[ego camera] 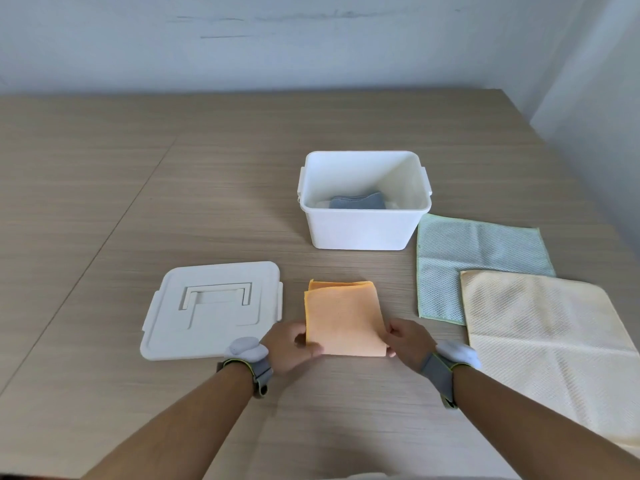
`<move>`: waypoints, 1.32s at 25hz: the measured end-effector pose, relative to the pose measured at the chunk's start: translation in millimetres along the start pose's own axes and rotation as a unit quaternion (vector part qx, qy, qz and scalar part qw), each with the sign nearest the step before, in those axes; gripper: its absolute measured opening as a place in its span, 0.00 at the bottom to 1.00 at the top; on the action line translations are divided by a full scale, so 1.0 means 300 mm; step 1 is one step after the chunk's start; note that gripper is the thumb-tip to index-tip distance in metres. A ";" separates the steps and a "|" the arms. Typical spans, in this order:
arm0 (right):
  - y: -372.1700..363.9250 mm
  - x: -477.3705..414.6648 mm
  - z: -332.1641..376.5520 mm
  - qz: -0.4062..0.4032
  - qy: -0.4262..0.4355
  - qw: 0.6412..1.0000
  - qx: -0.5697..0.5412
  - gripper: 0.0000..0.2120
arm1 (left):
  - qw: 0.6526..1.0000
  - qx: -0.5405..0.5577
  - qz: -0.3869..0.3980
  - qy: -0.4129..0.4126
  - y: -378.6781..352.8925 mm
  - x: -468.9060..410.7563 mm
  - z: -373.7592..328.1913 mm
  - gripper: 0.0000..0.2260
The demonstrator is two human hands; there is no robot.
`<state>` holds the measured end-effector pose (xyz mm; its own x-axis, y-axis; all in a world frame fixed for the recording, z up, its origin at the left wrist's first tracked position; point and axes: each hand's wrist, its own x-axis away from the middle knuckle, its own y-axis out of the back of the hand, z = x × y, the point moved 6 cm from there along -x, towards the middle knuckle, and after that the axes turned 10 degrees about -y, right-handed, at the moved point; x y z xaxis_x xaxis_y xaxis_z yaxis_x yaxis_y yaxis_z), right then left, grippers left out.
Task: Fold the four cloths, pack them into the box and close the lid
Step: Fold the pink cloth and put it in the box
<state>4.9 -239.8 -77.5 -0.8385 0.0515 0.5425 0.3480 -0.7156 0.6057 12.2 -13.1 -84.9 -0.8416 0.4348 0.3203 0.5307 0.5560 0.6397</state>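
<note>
Step in hand: finishing the fold of the orange cloth (344, 320), lying folded on the bench (138, 202) between the lid (214, 308) and the two unfolded cloths.

- Left hand (289, 342): grip pinching the near left corner of the orange cloth.
- Right hand (407, 342): grip pinching the near right corner.
- Far edge: layers slightly fanned, not flush.

For a clean result:
- Align the fanned layers before lifting.
- Keep both pinches through all layers.
- Carry level to the box (363, 226), open, with a grey cloth (356, 201) already inside.
- Lay flat on top of the grey cloth.

Remaining, by judgement: green cloth (467, 258) and cream cloth (547, 327), both flat and overlapping at right; lid off, resting at left.
</note>
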 end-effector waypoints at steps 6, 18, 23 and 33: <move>0.017 -0.043 0.020 0.008 0.005 0.999 -0.044 0.07 | 0.992 0.028 -0.112 0.053 0.025 -0.053 -0.012 0.08; -0.002 -0.180 0.017 -0.046 -0.019 0.998 0.032 0.12 | 0.970 -0.028 -0.200 0.138 0.039 -0.139 0.014 0.20; 0.003 -0.177 0.076 -0.017 0.007 1.000 0.019 0.07 | 0.978 0.022 -0.128 0.161 0.051 -0.151 -0.025 0.10; 0.457 -0.155 0.490 0.002 0.138 0.938 -0.319 0.16 | 0.868 0.267 -0.414 -0.059 0.558 -0.211 -0.342 0.15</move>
<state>153.2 -237.9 66.0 -0.9452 -0.0713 0.3187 0.1037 -0.9909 0.0856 144.3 -20.1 73.6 -0.9575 -0.2188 -0.1881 -0.2542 0.9481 0.1911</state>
